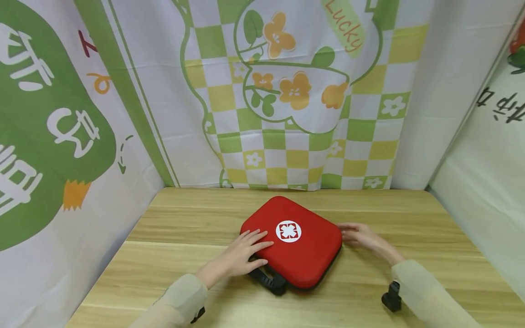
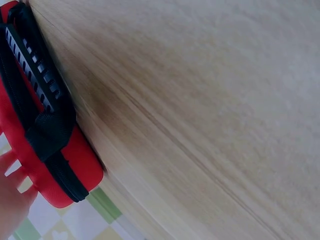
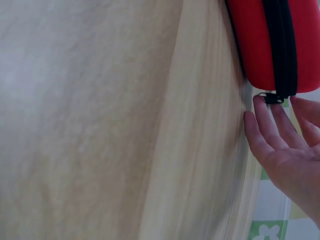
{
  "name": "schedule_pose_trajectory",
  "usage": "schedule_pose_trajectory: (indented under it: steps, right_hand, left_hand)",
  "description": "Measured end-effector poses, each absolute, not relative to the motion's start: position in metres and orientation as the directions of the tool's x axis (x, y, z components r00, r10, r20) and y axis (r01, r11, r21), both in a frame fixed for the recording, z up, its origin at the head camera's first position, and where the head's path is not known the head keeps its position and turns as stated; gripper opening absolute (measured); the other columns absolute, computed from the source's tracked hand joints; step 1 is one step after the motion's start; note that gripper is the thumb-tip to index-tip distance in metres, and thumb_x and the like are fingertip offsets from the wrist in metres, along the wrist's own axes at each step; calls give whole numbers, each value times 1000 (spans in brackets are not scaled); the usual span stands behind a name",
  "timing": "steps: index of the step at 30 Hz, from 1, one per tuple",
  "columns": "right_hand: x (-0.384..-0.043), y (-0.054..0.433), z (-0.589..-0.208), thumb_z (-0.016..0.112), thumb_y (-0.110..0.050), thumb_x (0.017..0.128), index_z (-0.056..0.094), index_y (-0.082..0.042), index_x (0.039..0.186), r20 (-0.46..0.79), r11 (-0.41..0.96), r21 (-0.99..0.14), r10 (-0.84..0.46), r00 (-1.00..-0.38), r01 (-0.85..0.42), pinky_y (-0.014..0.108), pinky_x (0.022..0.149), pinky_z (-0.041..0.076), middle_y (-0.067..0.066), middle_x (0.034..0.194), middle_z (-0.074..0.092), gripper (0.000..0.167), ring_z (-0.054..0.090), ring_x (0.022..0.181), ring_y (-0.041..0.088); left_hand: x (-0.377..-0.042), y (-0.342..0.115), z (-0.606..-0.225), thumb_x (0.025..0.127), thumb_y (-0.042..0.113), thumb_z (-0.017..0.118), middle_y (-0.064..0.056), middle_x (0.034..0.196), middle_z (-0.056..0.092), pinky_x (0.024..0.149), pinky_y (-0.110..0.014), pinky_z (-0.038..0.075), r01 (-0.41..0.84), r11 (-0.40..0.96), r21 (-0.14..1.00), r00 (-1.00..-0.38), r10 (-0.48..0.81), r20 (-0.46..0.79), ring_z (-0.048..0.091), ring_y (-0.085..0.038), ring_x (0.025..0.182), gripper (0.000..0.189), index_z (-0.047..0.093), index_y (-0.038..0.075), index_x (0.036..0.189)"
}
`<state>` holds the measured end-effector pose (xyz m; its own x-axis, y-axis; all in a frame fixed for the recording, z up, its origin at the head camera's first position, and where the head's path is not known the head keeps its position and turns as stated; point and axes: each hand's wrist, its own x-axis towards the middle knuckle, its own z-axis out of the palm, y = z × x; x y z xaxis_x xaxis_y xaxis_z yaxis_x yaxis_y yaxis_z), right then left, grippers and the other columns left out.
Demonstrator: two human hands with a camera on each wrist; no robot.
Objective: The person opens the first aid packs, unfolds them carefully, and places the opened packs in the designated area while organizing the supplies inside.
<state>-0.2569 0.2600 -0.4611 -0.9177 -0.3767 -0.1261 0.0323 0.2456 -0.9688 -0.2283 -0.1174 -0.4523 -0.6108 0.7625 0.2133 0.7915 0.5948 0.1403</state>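
Observation:
A red zippered first-aid case [image 1: 311, 246] with a white round emblem [image 1: 288, 231] lies flat on the wooden table, turned at an angle. My left hand [image 1: 242, 255] rests on its near left corner, fingers spread over the lid. Just below that hand, the black carry handle [image 2: 31, 67] sticks out from the case's side, with a black zipper band [image 2: 65, 175] running along the edge. At the right corner is my right hand [image 1: 362, 237]. Its fingers, extended and slightly bent, reach the black zipper pull [image 3: 271, 98] in the right wrist view.
The wooden table [image 1: 180, 218] extends around the case on all sides. Behind it hangs a checked, flower-printed curtain [image 1: 287, 155], and printed cloth [image 1: 53, 136] covers the left side. Each wrist carries a small black device, such as the wrist camera [image 1: 392, 297] by the right sleeve.

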Motion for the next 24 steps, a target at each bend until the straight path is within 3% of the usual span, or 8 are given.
schedule_pose_trajectory:
  steps: [12,24]
  right_hand:
    - [-265,256,-466,38,3,90,25,23,125,-114,258,-966,-393,-912,10,29,78,48,37,120,41,42,58,84,4]
    - [-263,256,-462,44,3,88,31,28,118,-121,244,-969,-361,-925,31,33,77,49,23,102,59,41,59,79,4]
  left_hand:
    - [-233,-115,-455,86,45,49,-5,135,39,102,-43,23,763,638,108,-645,740,190,32,-27,125,46,47,25,127]
    - [-235,-114,-460,86,47,48,-4,133,41,100,-42,25,771,633,70,-630,742,228,35,-26,122,46,47,27,127]
